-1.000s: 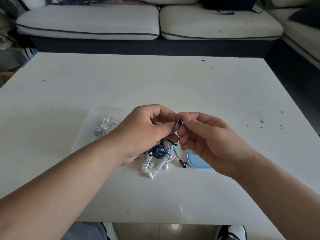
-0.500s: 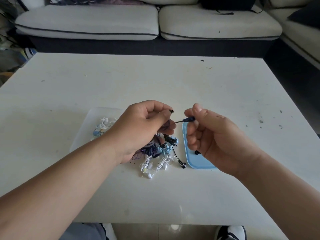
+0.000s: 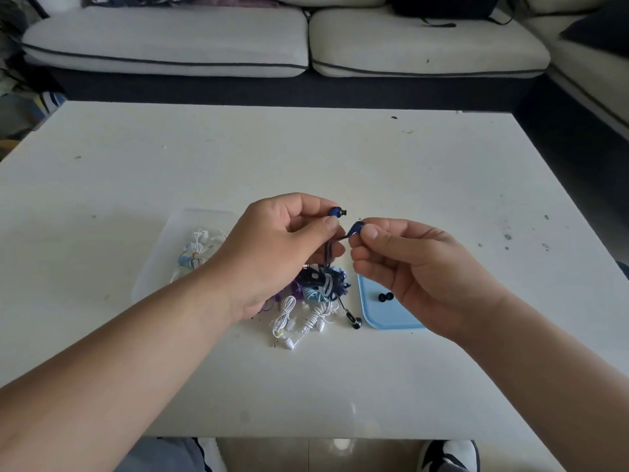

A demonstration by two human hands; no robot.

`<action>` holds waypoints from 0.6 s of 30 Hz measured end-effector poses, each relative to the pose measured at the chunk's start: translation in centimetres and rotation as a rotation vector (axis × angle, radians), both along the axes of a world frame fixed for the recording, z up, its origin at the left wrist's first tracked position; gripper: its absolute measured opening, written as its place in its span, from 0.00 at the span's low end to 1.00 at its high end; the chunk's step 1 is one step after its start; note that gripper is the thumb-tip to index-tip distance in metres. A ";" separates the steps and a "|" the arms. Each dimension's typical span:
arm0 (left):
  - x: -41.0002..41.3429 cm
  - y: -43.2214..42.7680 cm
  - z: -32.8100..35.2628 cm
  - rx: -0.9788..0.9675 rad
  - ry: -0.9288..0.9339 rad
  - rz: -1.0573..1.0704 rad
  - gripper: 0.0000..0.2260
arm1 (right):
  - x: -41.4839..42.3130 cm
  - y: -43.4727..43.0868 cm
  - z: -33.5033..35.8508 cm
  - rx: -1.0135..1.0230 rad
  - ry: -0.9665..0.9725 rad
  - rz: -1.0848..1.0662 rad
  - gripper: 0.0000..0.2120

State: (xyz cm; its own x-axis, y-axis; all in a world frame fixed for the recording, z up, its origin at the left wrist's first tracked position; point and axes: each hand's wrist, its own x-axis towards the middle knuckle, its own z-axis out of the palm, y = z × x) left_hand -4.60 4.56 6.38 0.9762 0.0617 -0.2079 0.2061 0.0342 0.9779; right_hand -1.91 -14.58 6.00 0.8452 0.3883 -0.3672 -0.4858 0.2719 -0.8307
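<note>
My left hand [image 3: 282,247] pinches a blue earbud [image 3: 337,212] between thumb and forefinger, its bare nozzle pointing right. My right hand [image 3: 418,267] pinches the second blue earbud [image 3: 357,228] of the same dark blue wired pair. Their cable hangs down between my hands to a tangled pile of earphones [image 3: 320,291] in blue, white and purple on the white table [image 3: 340,165]. Two small black ear tips [image 3: 385,296] lie on a light blue lid [image 3: 377,318] under my right hand.
A clear plastic box [image 3: 177,240] holding bundled white and blue earphones [image 3: 197,250] stands left of my left wrist. A black earbud [image 3: 355,323] lies by the lid. A grey sofa [image 3: 306,39] runs behind the table. My shoes [image 3: 449,454] show below the front edge.
My hands came apart, then drew close again and rose a little. The left hand now shows a bare blue earbud, and black ear tips now lie in view on the blue lid.
</note>
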 end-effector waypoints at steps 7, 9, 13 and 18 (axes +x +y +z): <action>0.2 -1.0 -0.5 0.173 -0.090 -0.061 0.06 | -0.1 -0.5 0.0 -0.143 -0.057 0.038 0.08; 0.3 -1.3 -0.6 0.240 -0.107 -0.100 0.06 | 0.0 -0.8 -0.1 -0.192 -0.074 0.046 0.07; 0.3 -2.4 -0.6 0.249 -0.083 -0.139 0.05 | 0.1 -1.8 -0.3 -0.301 -0.121 0.048 0.06; 0.7 -3.7 -1.0 0.198 -0.046 -0.124 0.05 | -0.1 -3.0 -0.4 -0.402 -0.224 0.056 0.07</action>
State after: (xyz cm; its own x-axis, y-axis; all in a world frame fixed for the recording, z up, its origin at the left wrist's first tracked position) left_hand -3.87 0.84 5.41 0.9870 -0.0245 -0.1590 0.1520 -0.1825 0.9714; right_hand -2.01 -17.60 5.64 0.9027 0.2993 -0.3090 -0.2875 -0.1146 -0.9509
